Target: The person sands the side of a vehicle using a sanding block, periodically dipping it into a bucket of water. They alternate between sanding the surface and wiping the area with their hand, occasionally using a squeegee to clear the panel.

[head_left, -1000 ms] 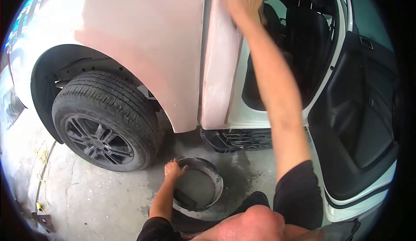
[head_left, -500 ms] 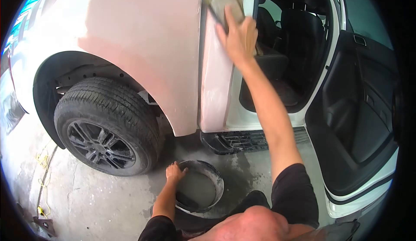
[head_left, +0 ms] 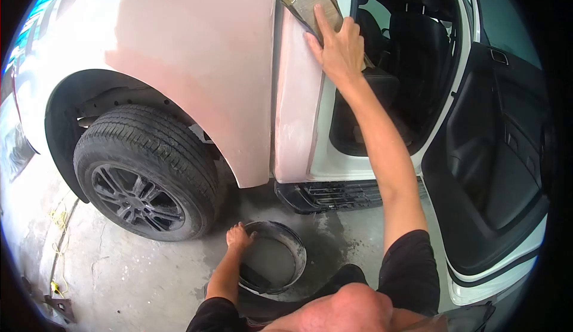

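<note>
My right hand (head_left: 344,51) presses a folded sheet of sandpaper (head_left: 309,2) against the pinkish primed cab panel (head_left: 297,93) beside the door opening. The fingers lie over the sheet, with the index finger stretched along it. Down on the floor, my left hand (head_left: 239,236) is closed on the rim of a dark round bucket (head_left: 292,240). Greyish water (head_left: 268,261) is in the bucket, and a dark shape at its lower left is hard to make out.
A rear wheel (head_left: 143,177) sits under the primed truck bed side (head_left: 209,51), left of the bucket. Below the cab runs a black side step (head_left: 334,195). The open door (head_left: 489,153) stands to the right. A yellow cord (head_left: 59,236) lies on the concrete floor (head_left: 143,278).
My right hand has shifted slightly to the right with the sandpaper, which shows more clearly now. My left hand stays on the bucket rim.
</note>
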`<state>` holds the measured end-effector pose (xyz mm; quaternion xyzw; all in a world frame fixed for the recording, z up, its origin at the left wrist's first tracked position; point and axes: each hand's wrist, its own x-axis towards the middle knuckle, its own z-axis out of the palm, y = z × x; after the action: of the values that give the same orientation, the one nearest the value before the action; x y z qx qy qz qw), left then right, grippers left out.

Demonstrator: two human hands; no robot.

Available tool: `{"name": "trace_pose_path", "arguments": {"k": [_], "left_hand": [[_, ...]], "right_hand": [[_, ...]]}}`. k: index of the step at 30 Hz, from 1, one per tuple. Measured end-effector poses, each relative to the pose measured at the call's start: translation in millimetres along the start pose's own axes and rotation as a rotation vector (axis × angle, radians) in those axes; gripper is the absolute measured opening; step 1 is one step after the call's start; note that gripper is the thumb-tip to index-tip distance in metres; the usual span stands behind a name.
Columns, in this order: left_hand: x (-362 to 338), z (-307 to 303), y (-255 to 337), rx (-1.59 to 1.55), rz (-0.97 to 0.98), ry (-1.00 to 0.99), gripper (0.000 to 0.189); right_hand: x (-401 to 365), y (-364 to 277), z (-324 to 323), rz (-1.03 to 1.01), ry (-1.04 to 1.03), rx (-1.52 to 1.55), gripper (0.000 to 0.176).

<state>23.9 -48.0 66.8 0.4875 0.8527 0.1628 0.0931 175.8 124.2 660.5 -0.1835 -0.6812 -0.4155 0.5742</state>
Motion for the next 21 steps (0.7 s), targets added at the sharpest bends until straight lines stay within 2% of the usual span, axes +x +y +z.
{"name": "trace_pose_path", "arguments": {"k": [1,2,5,8,10,12,15,17,18,21], "left_hand": [[2,-2,-1,0.003,0.006,-0.004,0.075],[2,-4,-3,0.012,-0.004,-0.019,0.074],[3,-10,6,0.018,-0.044,-0.057,0.074],[5,-9,9,0.03,-0.065,-0.042,0.074],[2,-3,7,0.035,-0.041,0.02,0.075],[2,2,4,0.021,-0.025,-0.002,0.076],[5,-2,1,0.021,-0.031,-0.052,0.077],[7,-10,7,0.015,-0.047,-0.08,0.077],[7,-14,11,0.005,-0.064,-0.087,0.078],[3,-12,6,-0.012,-0.05,-0.067,0.079]], "right_hand": [[-5,-1,0,0.012,-0.061,0.03,0.064],[14,5,8,-0.067,0.075,-0.054,0.062],[98,-17,-36,0.24,-0.285,0.144,0.051],[111,-11,-12,0.23,-0.122,0.091,0.051],[71,-19,-22,0.22,-0.193,0.082,0.051],[54,-18,-26,0.203,-0.245,0.058,0.048],[70,-12,-20,0.195,-0.237,0.074,0.045],[111,-10,-23,0.216,-0.161,0.149,0.044],[127,-13,-26,0.27,-0.205,0.116,0.042],[103,-13,-23,0.234,-0.118,0.103,0.048]]}}
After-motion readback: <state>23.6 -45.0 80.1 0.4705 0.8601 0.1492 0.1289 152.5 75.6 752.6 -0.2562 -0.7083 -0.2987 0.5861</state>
